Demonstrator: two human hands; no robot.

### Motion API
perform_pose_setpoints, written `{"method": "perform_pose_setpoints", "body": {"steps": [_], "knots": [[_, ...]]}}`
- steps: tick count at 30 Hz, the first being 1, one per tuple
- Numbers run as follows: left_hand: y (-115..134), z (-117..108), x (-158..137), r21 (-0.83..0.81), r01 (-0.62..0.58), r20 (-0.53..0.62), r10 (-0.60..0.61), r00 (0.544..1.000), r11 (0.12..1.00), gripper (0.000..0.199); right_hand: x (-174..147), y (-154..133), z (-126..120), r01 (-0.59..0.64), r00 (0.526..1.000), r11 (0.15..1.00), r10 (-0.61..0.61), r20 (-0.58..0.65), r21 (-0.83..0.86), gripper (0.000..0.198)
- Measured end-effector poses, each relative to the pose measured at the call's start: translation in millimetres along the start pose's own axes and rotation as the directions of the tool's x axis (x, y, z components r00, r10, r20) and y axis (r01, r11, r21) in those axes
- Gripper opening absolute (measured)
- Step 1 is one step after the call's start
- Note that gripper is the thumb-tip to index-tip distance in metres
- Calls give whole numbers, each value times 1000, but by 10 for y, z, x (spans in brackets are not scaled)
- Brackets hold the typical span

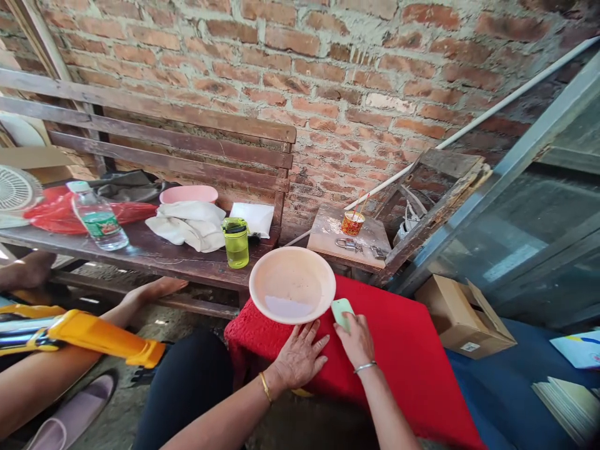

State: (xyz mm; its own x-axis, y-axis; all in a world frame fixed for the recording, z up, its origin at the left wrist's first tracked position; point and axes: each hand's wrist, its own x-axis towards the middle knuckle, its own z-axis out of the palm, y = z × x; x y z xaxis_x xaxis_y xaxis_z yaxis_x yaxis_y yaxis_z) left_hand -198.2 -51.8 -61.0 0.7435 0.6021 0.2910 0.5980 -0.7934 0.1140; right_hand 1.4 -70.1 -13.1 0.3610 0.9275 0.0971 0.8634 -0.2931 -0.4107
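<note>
A pale cream basin (293, 273) stands at the far left corner of a red cloth (407, 350) that covers a table. A pale patch shows in its bottom; whether it is water I cannot tell. My left hand (300, 357), with a gold bracelet at the wrist, lies on the cloth in front of the basin, fingers spread and holding nothing. To the right of the basin, my right hand (357, 342), with a silver bracelet, grips a pale green rounded rectangular block (342, 310). The hand's fingers cover the block's near end.
A wooden bench (135, 257) on the left holds a green bottle (235, 244), a white cloth (190, 225), a pink bowl (187, 194) and a water bottle (104, 225). A small stand (323, 234) bears a cup (352, 223) and padlocks. Another person's legs (51, 381) extend at left. A cardboard box (457, 319) sits right.
</note>
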Motion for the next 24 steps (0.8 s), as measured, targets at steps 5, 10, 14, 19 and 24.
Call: {"method": "perform_pose_setpoints", "body": {"steps": [5,10,14,19,24], "knots": [[-18,34,4,8,5,-8,-5,1000,1000,52,124,309,-97,-49,999,999,49,9,-11,38],[42,-48,-3,-39,-5,-28,4,1000,999,48,51,1154,-313,-235,962,969,243,-126,76,58],[212,-342,28,-253,-111,-89,91,992,961,32,39,1450,-184,-126,951,976,170,-257,180,77],[23,-1005,465,-821,80,-115,-302,946,565,32,68,1470,-32,-29,940,985,84,-331,168,90],[-810,-1346,1064,-820,568,481,-622,618,-70,29,46,1477,-10,-55,939,977,121,-321,208,86]]}}
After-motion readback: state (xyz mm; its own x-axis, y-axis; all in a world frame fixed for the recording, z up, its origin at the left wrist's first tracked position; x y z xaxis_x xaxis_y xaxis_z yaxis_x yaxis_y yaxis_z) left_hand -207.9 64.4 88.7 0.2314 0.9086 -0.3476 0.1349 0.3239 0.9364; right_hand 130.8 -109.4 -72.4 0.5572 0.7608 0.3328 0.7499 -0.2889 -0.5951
